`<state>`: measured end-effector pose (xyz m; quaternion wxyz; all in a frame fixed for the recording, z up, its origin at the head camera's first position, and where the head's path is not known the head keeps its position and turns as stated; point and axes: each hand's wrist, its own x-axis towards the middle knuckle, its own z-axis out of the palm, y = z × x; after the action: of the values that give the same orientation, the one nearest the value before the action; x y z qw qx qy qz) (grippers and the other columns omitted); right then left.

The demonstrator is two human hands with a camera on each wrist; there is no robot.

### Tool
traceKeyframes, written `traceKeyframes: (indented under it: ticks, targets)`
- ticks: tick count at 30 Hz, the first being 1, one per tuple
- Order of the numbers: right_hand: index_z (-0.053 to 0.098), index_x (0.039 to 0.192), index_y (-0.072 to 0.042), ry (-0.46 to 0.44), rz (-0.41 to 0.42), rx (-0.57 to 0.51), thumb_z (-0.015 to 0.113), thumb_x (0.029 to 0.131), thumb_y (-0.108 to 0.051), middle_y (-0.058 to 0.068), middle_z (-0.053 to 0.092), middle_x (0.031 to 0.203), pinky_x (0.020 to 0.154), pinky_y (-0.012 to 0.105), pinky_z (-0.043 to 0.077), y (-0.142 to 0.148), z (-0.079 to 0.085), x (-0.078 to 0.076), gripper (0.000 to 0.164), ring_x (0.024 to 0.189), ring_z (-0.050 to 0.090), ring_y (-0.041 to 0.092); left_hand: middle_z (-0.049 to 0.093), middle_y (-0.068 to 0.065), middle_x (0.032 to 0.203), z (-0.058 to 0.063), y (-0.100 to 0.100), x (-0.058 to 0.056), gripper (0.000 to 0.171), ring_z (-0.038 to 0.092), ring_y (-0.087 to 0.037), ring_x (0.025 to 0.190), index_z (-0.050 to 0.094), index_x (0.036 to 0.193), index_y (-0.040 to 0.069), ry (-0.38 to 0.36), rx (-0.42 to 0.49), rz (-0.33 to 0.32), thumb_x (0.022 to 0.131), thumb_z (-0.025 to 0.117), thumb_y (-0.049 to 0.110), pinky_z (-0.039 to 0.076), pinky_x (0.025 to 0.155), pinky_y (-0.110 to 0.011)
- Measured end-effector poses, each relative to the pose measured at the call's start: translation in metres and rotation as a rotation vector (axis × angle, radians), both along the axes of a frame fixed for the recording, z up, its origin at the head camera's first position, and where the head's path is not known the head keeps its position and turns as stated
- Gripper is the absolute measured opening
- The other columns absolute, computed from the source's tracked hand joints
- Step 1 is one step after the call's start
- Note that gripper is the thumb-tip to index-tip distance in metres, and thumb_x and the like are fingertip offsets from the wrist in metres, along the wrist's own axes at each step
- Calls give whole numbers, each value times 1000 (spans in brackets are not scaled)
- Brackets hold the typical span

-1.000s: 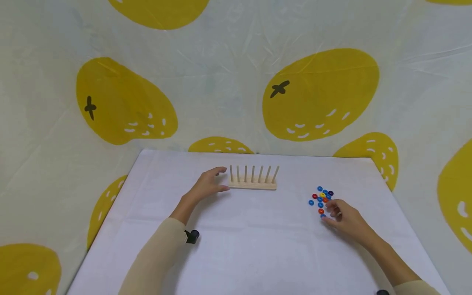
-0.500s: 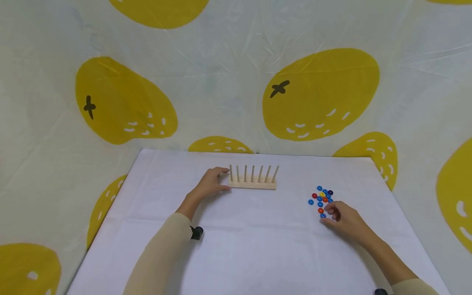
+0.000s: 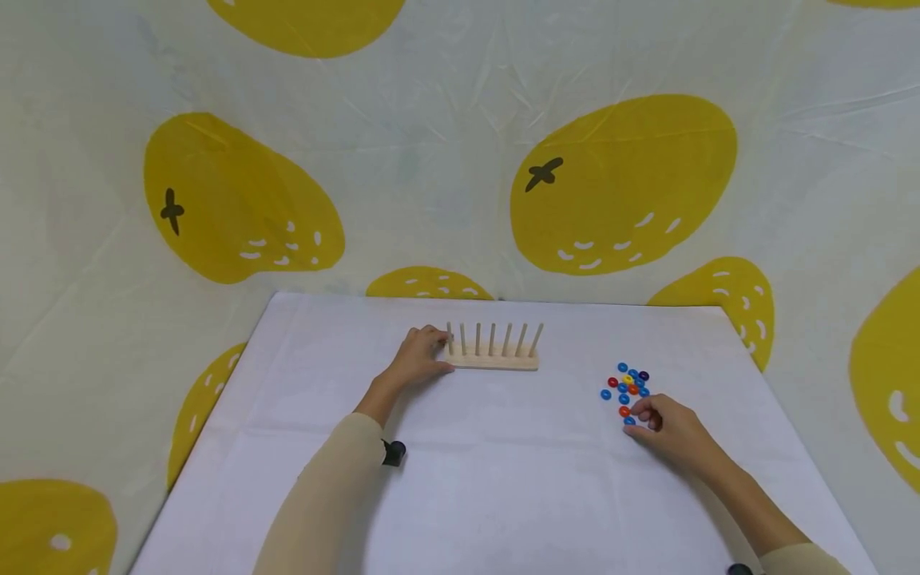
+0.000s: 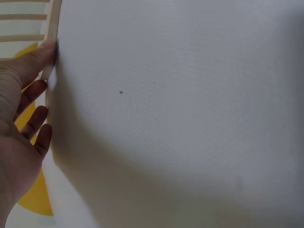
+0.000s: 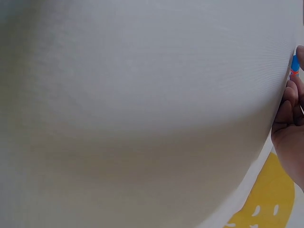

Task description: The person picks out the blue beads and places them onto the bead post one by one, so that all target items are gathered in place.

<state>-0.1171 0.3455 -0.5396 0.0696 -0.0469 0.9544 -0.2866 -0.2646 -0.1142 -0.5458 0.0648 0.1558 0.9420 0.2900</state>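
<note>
The wooden peg rack (image 3: 496,362) stands near the table's (image 3: 503,495) far edge, its left end held by the left hand (image 3: 417,357) between thumb and fingers; coloured rings (image 3: 624,399) lie toward the right edge; the right hand (image 3: 672,427) is at the nearest blue ring (image 3: 629,422), whether gripping it I cannot tell; a careless nudge could scatter this loose cluster; white cloth covers the table; a fruit-printed backdrop (image 3: 431,184) rises behind

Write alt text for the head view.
A person's left hand holds the left end of a wooden rack with seven bare pegs; the right hand is beside small, mostly blue rings on a white cloth.
</note>
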Motion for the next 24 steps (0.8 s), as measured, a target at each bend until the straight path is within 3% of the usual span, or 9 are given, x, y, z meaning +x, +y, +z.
traceKeyframes:
  ticks: [7,24]
  targets:
    - [67,111,-5,5,-9,-3,84,87,-27,2,59,89,64,17,46,-1,-1,1,38,83,51,18,65,-7,129,-3,1,0,53,51,-28,118,71,125,10,-5,38,26,79,91,26,45,105,-43]
    - [66,109,-5,6,-11,9,83,87,-21,1,58,87,65,17,46,-2,-4,2,32,84,52,19,62,-6,135,-7,1,0,54,49,-28,122,68,129,12,-36,52,40,81,89,27,43,108,-45]
